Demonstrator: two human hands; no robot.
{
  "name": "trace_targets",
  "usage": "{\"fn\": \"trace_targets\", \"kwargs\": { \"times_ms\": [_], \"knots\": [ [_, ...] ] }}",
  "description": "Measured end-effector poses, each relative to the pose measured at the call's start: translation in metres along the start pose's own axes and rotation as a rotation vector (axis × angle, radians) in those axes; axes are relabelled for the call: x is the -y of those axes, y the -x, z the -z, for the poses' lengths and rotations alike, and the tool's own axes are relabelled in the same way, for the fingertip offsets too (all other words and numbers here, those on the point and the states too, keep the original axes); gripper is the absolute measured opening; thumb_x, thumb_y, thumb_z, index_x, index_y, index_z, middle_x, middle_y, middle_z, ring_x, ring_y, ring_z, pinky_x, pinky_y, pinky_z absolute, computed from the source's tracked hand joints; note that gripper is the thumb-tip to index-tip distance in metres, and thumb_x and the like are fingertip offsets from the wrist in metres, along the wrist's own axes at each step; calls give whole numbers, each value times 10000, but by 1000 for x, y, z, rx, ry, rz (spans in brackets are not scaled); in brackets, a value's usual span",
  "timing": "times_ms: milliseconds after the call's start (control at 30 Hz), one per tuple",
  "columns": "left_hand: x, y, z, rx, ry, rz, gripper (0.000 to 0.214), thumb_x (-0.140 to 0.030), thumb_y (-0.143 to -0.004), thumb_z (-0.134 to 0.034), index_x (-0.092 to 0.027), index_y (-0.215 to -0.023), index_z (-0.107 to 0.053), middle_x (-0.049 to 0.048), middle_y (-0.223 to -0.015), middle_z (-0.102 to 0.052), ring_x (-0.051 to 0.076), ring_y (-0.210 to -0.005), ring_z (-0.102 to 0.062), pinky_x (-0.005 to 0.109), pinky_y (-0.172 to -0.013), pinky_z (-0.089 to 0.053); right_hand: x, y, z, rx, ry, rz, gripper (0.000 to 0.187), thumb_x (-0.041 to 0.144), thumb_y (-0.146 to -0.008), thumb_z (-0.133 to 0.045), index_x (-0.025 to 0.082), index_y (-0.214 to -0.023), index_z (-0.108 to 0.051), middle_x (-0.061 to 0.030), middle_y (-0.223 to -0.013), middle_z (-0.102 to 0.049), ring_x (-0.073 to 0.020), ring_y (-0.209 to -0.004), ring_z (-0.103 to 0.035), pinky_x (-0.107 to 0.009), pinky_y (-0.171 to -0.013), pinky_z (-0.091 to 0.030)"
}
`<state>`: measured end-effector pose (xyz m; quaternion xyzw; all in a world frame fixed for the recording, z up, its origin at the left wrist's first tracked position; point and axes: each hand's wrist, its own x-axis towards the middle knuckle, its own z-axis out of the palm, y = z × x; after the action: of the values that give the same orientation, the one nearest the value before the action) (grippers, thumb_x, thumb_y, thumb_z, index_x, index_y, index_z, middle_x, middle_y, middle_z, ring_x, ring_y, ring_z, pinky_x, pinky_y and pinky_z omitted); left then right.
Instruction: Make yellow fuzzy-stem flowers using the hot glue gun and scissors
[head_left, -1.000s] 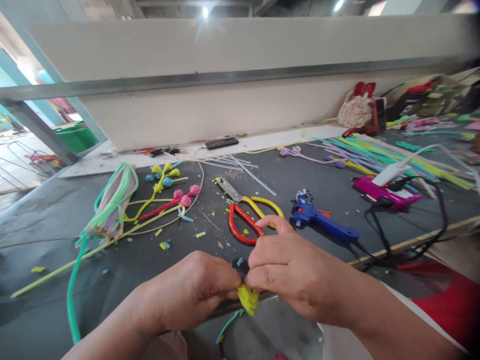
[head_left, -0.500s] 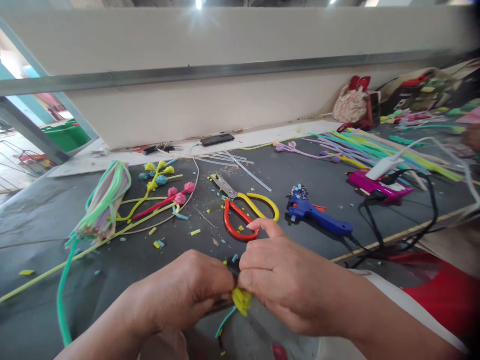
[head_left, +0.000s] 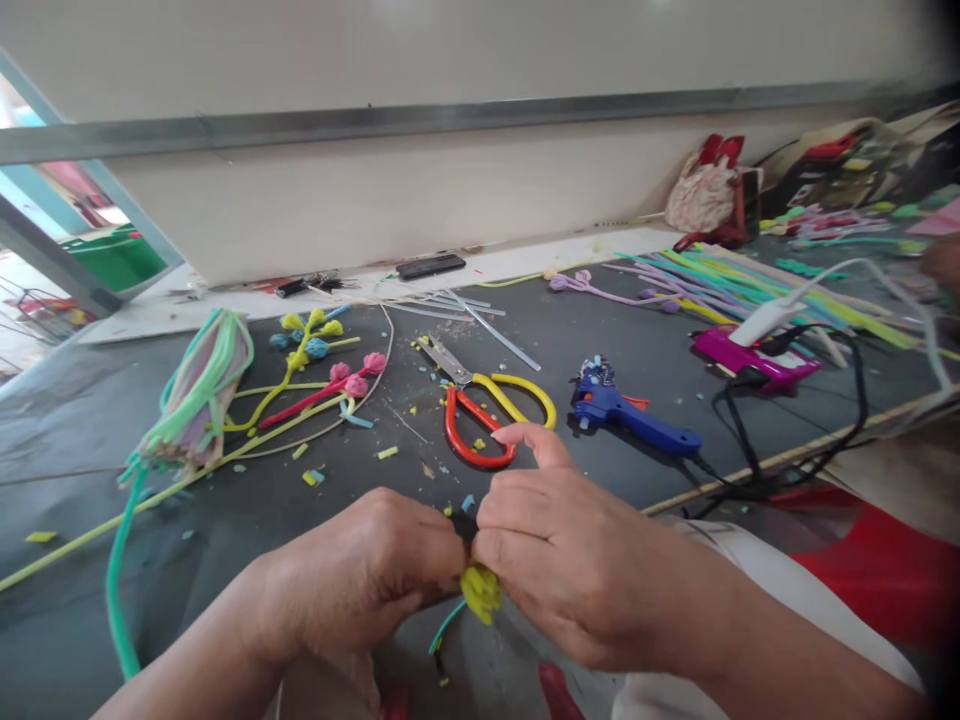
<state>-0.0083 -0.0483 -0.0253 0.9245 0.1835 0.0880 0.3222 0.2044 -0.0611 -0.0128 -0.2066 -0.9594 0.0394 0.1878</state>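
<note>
My left hand (head_left: 382, 575) and my right hand (head_left: 585, 560) meet at the table's near edge. Both have their fingers pinched on a small fuzzy yellow pipe-cleaner bud (head_left: 481, 592), whose lower end pokes out between them. The fingertips hide its upper part. My right index finger is raised, its tip close to the handles of a pair of scissors (head_left: 480, 462) with one red and one yellow loop. The scissors lie with their blades slightly apart. To their right rests a blue glue gun (head_left: 634, 415).
At left lie a bundle of pipe cleaners (head_left: 199, 385), a yellow-and-blue sprig (head_left: 289, 375) and a pink one (head_left: 322, 395). Loose pipe cleaners (head_left: 750, 285) and a magenta power strip (head_left: 754, 358) with cords occupy the right. Small clippings dot the dark tabletop (head_left: 247, 530). A white wall (head_left: 412, 200) stands behind.
The view has shifted slightly, so the tabletop appears higher and a little further left. Both hands keep their pinch on the yellow bud, with hardly any change in pose.
</note>
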Motion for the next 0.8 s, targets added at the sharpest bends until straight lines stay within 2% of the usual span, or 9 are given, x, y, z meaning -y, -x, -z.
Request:
{"fn": "trace_targets", "kwargs": {
  "times_ms": [100, 233, 333, 467, 633, 800],
  "knots": [
    [1, 0, 2, -24, 23, 8, 241, -171, -879, -359, -161, -699, -519, 21, -665, -551, 127, -620, -463, 245, -587, -354, 1, -1, -1, -84, 15, 2, 128, 89, -771, -483, 158, -686, -550, 15, -659, -513, -123, -635, -444, -468, -1035, -179],
    [3, 1, 4, -67, 36, 5, 216, -104, -839, -362, -154, -710, -528, 14, -680, -545, 116, -633, -461, 230, -606, -360, 4, -2, -3, -209, 49, -4, 150, 86, -794, -480, 135, -713, -596, -14, -673, -561, -133, -657, -475, -457, -1015, -238],
    [5, 1, 4, -84, 42, 4, 220, -65, -818, -358, -151, -728, -540, 16, -703, -565, 109, -649, -475, 213, -623, -373, 3, -3, -4, -238, 58, -5, 138, 97, -804, -489, 131, -740, -607, -20, -673, -589, -135, -652, -489, -463, -1003, -254],
    [5, 0, 5, -124, 38, 2, 221, -91, -841, -370, -154, -683, -510, 7, -673, -551, 103, -629, -471, 203, -614, -375, -2, -4, -4, -228, -37, -28, 148, 61, -790, -494, 147, -830, -606, -17, -742, -632, -131, -712, -553, -454, -1013, -226],
    [4, 0, 8, -179, 107, 61, 228, -168, -899, -367, -151, -740, -530, 14, -696, -567, 100, -643, -493, 191, -611, -386, -7, -6, -2, -326, -76, -114, 137, 79, -841, -491, 169, -841, -594, 3, -744, -655, -116, -708, -586, -458, -990, -219],
    [4, 3, 9, -210, 96, 112, 242, -220, -917, -386, -150, -731, -524, -3, -675, -540, 86, -612, -467, 181, -586, -365, -12, -5, -1, -429, -123, -172, 115, 111, -865, -519, 185, -825, -598, 10, -769, -676, -102, -715, -599, -377, -921, -293]
  ]
}}
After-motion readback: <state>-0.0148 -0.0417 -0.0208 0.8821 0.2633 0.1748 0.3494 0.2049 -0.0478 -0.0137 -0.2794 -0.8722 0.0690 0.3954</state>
